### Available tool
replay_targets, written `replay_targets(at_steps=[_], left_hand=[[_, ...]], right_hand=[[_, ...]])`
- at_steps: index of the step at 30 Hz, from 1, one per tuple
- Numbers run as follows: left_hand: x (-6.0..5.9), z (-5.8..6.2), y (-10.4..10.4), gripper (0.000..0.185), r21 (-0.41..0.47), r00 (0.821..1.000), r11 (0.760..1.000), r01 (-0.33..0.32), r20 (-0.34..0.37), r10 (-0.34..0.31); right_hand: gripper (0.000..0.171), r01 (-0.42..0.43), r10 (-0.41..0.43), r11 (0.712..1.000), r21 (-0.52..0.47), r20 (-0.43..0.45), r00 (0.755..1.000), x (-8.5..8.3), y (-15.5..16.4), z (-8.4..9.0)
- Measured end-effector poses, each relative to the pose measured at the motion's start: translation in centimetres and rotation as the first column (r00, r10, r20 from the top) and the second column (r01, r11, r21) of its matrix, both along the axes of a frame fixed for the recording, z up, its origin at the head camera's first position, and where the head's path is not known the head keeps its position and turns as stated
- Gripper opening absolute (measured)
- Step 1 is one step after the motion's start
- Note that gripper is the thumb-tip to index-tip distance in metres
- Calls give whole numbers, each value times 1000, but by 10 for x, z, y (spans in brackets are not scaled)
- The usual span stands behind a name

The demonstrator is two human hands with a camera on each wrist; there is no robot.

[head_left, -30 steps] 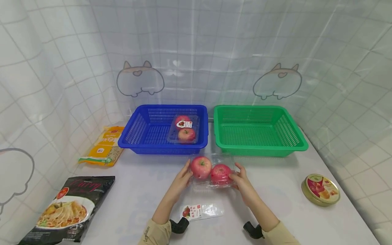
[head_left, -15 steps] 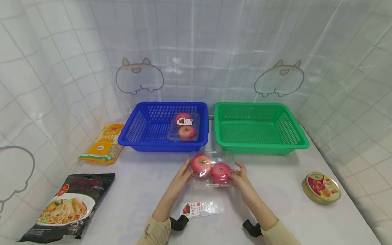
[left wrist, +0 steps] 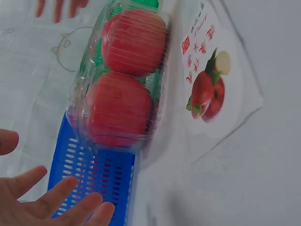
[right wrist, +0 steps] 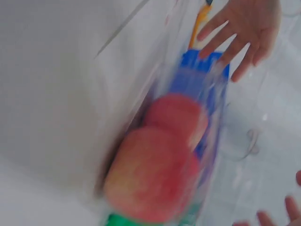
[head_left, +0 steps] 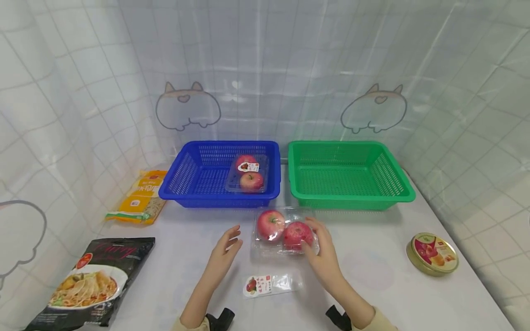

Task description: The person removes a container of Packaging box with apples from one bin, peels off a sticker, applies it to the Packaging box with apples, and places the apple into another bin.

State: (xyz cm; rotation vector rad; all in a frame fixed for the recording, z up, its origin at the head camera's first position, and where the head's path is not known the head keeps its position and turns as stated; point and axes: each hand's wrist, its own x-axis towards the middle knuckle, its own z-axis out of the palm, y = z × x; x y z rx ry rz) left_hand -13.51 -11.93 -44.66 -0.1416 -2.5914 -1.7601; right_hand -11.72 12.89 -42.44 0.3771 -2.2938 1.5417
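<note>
A clear plastic pack with two red apples [head_left: 281, 230] lies on the white table in front of the baskets. My right hand [head_left: 315, 239] grips its right end, with thumb and fingers curled round the right apple. My left hand [head_left: 228, 242] hovers open to the left of the pack, a short gap away. The left wrist view shows the same apple pack [left wrist: 124, 80] beside a loose apple label [left wrist: 207, 89], with my left fingers [left wrist: 56, 202] spread below. In the blurred right wrist view the apples [right wrist: 160, 174] fill the middle.
A blue basket [head_left: 186, 177] behind holds another apple pack [head_left: 248, 177]; the green basket [head_left: 352, 200] to its right has nothing in it. The apple label [head_left: 269, 284] lies near me. A round tin [head_left: 432, 253] sits right; a yellow bag [head_left: 141, 197] and a black noodle bag [head_left: 93, 280] lie left.
My left hand has let go of the pack's left end and drawn back to the left, fingers open. My right hand keeps its hold, and the pack has turned slightly.
</note>
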Motion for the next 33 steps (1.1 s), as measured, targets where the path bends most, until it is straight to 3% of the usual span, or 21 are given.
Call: replay_targets(at_steps=[4, 8, 12, 16, 19, 27, 33], left_hand=[[8, -2, -2, 40, -65, 1000, 998, 13, -28, -15], [14, -6, -4, 38, -149, 998, 989, -6, -64, -3], [20, -8, -8, 36, -177, 997, 984, -28, -73, 15], [22, -8, -10, 31, -197, 998, 980, -20, -56, 9], [21, -8, -10, 28, -202, 999, 979, -15, -45, 6], [17, -9, -12, 25, -195, 997, 980, -41, -76, 26], [14, -16, -9, 21, -180, 997, 984, 5, -69, -17]], right_hand=[[40, -152, 174, 972, 180, -114, 978, 9, -13, -4], [33, -292, 356, 889, 351, -133, 925, 14, -26, -15], [31, -341, 424, 768, 542, -31, 905, 15, -38, -29], [42, -360, 435, 593, 720, 89, 896, 12, -44, -38], [52, -375, 427, 518, 769, 147, 892, 10, -45, -39], [57, -363, 393, 424, 830, 193, 899, 8, -48, -41], [57, -352, 366, 446, 823, 192, 911, 7, -49, -43]])
